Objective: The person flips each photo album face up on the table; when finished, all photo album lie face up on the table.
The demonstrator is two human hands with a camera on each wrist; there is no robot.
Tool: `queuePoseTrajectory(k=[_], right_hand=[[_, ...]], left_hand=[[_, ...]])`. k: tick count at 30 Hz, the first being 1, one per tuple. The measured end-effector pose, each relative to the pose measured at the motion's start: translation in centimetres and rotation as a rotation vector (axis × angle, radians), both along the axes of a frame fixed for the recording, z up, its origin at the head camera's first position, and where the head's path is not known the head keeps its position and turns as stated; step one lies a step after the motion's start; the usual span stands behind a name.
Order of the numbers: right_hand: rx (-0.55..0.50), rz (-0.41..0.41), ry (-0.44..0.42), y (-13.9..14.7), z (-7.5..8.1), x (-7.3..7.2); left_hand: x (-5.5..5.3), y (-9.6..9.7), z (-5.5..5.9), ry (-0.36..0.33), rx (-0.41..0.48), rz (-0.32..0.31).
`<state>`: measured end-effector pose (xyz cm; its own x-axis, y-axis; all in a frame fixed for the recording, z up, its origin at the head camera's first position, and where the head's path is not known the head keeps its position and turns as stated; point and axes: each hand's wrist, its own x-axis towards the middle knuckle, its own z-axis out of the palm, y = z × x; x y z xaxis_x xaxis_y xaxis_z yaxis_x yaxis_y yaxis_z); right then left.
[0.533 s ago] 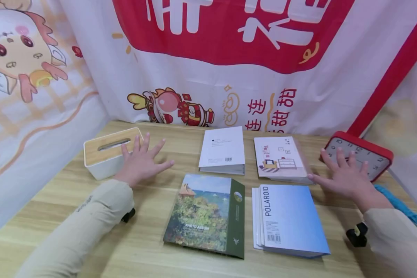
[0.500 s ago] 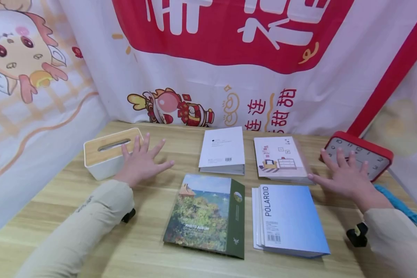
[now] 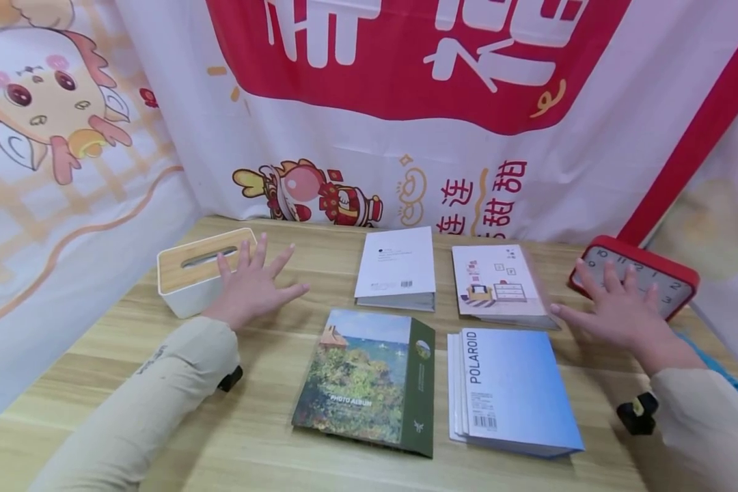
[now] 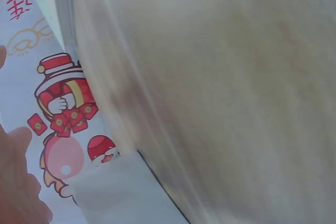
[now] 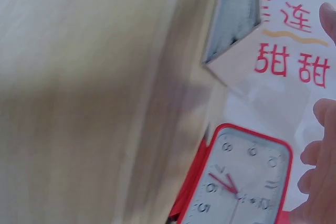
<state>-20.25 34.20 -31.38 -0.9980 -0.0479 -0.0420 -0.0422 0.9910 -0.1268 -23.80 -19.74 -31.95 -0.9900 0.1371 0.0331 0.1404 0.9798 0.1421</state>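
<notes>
My left hand (image 3: 249,290) is spread with straight fingers beside the white tissue box (image 3: 206,263) with a wooden lid, holding nothing. On the other side my right hand (image 3: 621,314), fingers also spread, hovers in front of the red-framed clock (image 3: 658,273) and covers part of its dial. Between the hands lie a photo album (image 3: 357,376) with a painted seaside cover, a blue Polaroid album (image 3: 516,389), a white album (image 3: 396,266) and an album with a furniture drawing (image 3: 498,280). In the right wrist view the clock (image 5: 241,177) shows below the fingertips.
A wooden table (image 3: 252,437) carries everything. Printed cloth (image 3: 320,137) hangs behind it and along both sides. Something blue and fringed (image 3: 722,369) lies behind the right wrist. Dark wrist devices are strapped under both sleeves.
The head view has shifted slightly, so the scene sits a little lower and to the right. My right hand has moved slightly rightward; the left is nearly still. The albums stay in place.
</notes>
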Motion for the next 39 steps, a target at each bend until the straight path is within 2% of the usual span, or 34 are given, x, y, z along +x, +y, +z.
queuePoseTrajectory(k=[8,18,22,25,30,34,39], right_hand=[[-0.06,0.01,0.003,-1.6,1.8,-0.2],[-0.159,0.012,0.01,-5.3,2.6,-0.7],[-0.249,0.024,-0.003,-6.8,2.9,-0.8],[-0.341,0.023,-0.039,-7.6,3.1,-0.9],[-0.52,0.013,-0.122,-8.7,3.1,-1.1],[-0.677,0.003,-0.188,-10.1,2.7,-1.3],[-0.863,-0.036,-0.219,-12.1,2.1,-1.4]], left_hand=[[-1.0,2.0,1.2,0.059,0.093,-0.04],[-1.7,7.0,2.8,0.097,0.258,-0.128],[-2.1,9.1,3.0,0.114,0.308,-0.163],[-2.2,10.7,3.0,0.083,0.393,-0.201],[-2.0,13.1,2.7,-0.028,0.575,-0.251],[-2.0,14.7,2.6,-0.053,0.62,-0.268],[-2.2,16.2,2.5,-0.099,0.663,-0.258]])
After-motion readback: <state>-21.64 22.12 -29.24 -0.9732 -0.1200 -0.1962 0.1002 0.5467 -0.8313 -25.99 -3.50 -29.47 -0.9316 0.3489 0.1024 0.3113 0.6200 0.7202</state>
